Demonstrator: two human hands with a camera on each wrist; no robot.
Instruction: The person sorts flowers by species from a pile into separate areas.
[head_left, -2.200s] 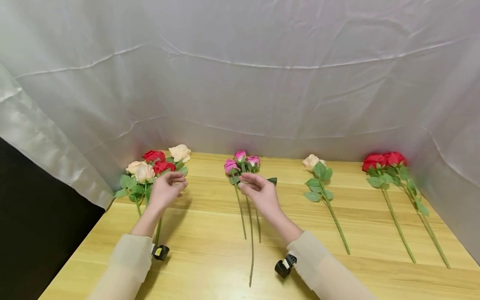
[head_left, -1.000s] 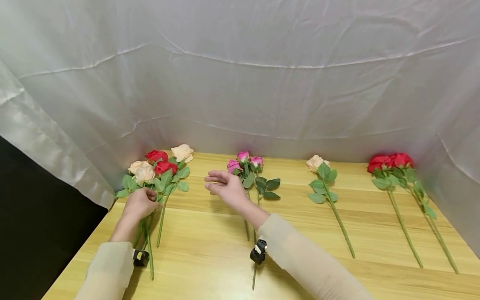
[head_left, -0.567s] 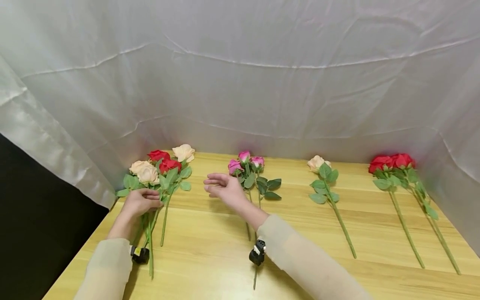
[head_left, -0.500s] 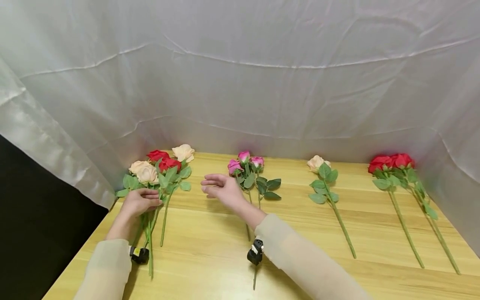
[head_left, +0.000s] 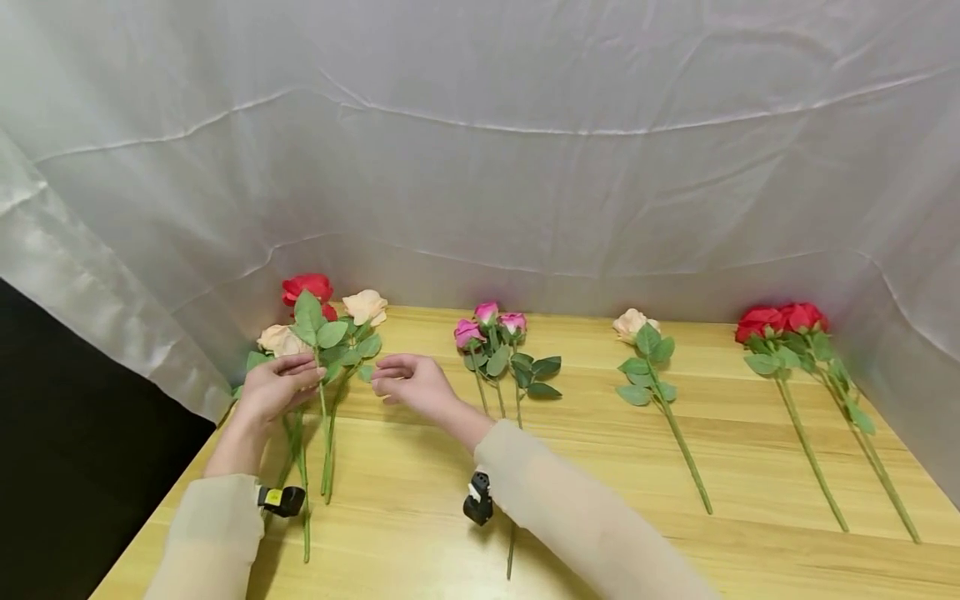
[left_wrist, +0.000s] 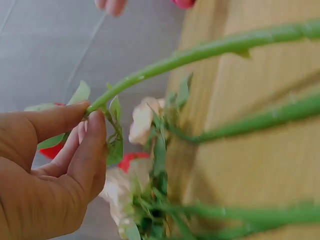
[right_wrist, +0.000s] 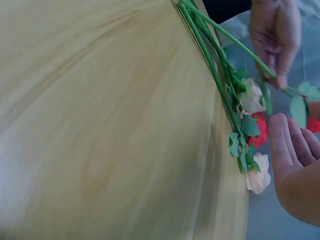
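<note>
At the near side of the table (head_left: 405, 542), the left hand (head_left: 274, 389) pinches the stem of 1 red rose (head_left: 309, 287) between thumb and fingertips. The right hand (head_left: 416, 386) is unloaded, fingers extended, near the stem but apart from it. Status: the bloom of the red rose is raised above the left bunch (head_left: 365, 308); whether its lower stem end touches the table cannot be determined. Lifting appears partly complete; laying down is not yet done. The left bunch, on the table, shows at least 2 cream blooms and 1 red bloom, ungripped. Beyond, to the right, lie 3 pink roses (head_left: 487, 313), 1 cream rose (head_left: 633, 324) and a red pair (head_left: 759, 323). These 3 groups are each of 1 colour and appear finished; the mixed left bunch appears outstanding. A curtain (head_left: 480, 200) hangs behind.
</note>
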